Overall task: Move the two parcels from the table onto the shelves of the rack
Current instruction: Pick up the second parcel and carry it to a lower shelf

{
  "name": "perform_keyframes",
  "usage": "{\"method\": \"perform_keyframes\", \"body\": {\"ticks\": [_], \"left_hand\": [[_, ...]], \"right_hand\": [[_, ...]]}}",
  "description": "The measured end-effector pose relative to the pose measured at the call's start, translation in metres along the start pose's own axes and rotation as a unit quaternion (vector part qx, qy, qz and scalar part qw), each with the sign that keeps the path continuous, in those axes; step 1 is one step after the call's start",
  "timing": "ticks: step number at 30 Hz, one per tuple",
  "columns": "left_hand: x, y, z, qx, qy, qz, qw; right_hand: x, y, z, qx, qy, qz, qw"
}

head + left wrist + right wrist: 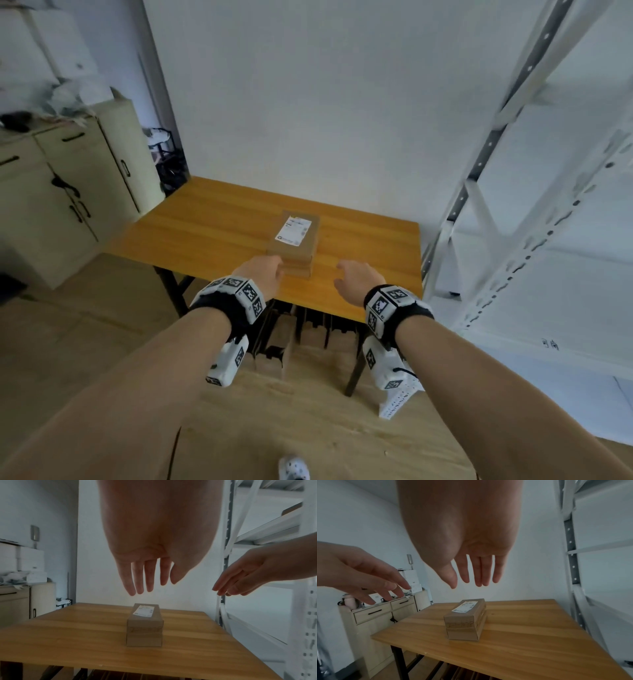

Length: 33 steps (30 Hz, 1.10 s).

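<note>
Hands reach out over the near edge of the orange-brown wooden table, both held above the board and touching nothing. The left hand has its fingers straight and slightly spread, palm down, holding nothing. The right hand is likewise spread, its fingers straight and loose, with nothing in it.

Two brown cardboard parcels sit stacked between and just ahead of the two hands, near the middle of the table. The upper brown cardboard parcel carries a white printed shipping label on its top face and dark handwriting on the end turned toward the fingers; the writing is too blurred to read. The lower brown cardboard parcel lies flat on the board right under it, its near end roughly flush with the one above. In the head view the left fingertips overlap the near left corner of the stack, yet the wrist views show them hanging in the air above and short of it.

The white metal shelving rack with punched uprights stands just beyond the right hand, close against the table's right edge. A pale beige cabinet with dark handles stands well off past the left hand. A white spotted shoe shows on the wood-look floor below the forearms.
</note>
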State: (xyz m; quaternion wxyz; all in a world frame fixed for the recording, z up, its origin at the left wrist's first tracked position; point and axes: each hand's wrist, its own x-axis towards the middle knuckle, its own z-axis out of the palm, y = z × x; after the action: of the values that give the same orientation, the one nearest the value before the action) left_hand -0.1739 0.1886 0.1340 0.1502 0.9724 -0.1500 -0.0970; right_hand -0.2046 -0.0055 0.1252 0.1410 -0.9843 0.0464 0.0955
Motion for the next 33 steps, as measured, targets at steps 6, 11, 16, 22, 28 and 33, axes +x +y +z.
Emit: {"method": "perform_keyframes", "body": {"ticks": [6,11,16,22,28,33], "left_hand": [[0.073,-0.042,0.008,-0.005,-0.025,-0.023,0.999],[0.136,-0.071,0.017,-0.016,-0.060,-0.046,0.997],[0.193,-0.090,0.034,-0.053,-0.082,-0.060,0.993],[0.236,-0.096,0.065,-0.166,-0.099,-0.102,0.976],[0.255,-0.099,0.086,-0.290,-0.113,-0.152,0.938],[0.261,-0.103,0.092,-0.308,-0.115,-0.168,0.929]], "right_hand": [[0.078,-0.009,0.016,0.046,-0.031,0.005,0.998],[0.141,-0.013,0.026,0.083,-0.051,0.017,0.995],[0.195,-0.008,0.045,0.132,-0.056,0.031,0.989],[0.229,0.001,0.063,0.240,-0.065,0.081,0.965],[0.246,0.009,0.083,0.397,-0.081,0.119,0.906],[0.254,0.011,0.097,0.458,-0.078,0.127,0.876]]}}
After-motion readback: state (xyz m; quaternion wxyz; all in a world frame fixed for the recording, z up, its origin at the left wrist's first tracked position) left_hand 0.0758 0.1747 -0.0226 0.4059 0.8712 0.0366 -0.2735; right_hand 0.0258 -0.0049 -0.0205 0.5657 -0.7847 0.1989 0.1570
